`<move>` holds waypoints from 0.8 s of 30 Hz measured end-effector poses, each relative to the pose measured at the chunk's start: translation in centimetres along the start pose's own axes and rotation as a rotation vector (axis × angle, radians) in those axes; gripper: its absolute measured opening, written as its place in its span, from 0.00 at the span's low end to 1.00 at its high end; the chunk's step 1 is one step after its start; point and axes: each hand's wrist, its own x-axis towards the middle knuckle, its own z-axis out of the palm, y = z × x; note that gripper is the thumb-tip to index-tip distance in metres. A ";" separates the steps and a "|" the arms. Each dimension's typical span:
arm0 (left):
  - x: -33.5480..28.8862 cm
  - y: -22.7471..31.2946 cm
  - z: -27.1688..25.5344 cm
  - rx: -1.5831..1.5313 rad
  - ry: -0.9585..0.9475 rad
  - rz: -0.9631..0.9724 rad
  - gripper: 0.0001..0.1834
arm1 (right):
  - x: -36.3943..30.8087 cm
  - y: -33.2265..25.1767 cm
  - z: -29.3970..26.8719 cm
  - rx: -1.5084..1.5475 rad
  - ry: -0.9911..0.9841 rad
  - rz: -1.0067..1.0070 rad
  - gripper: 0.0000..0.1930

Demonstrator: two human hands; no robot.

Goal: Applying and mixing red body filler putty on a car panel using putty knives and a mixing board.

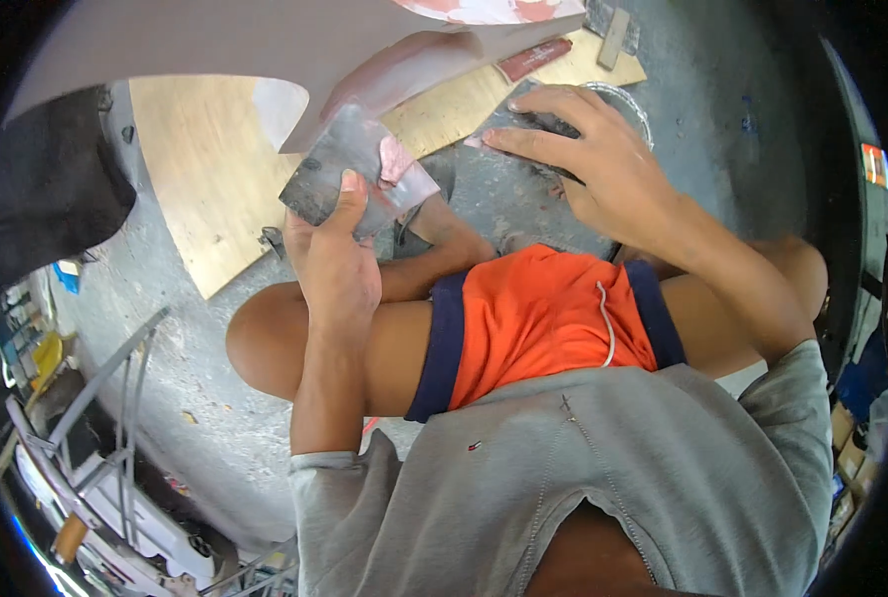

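Left hand (332,261) grips one scraper (356,171); right hand (585,149) on one tin (627,103).

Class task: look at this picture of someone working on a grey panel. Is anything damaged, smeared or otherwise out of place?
Yes. The grey curved panel carries a patchy pinkish filler smear at its top edge. The flat grey metal scraper in the left hand also has a pink filler dab.

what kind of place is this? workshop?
Likely a body-repair or paint workshop, hedged: bare concrete floor, a plywood sheet laid on it, a grey primed panel with pink filler patches, and the left hand holding a smeared metal spreader.
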 end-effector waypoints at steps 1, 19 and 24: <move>-0.3 0.1 0.0 -0.017 0.004 0.004 0.19 | 0.4 -1.0 -0.4 -0.012 -0.009 -0.010 0.34; -5.2 15.9 -3.8 0.887 -0.024 0.669 0.17 | -4.1 0.2 7.4 0.520 -0.295 0.025 0.27; 0.8 16.6 -2.8 1.206 -0.272 0.406 0.14 | -1.2 3.5 7.1 0.946 -0.166 0.346 0.25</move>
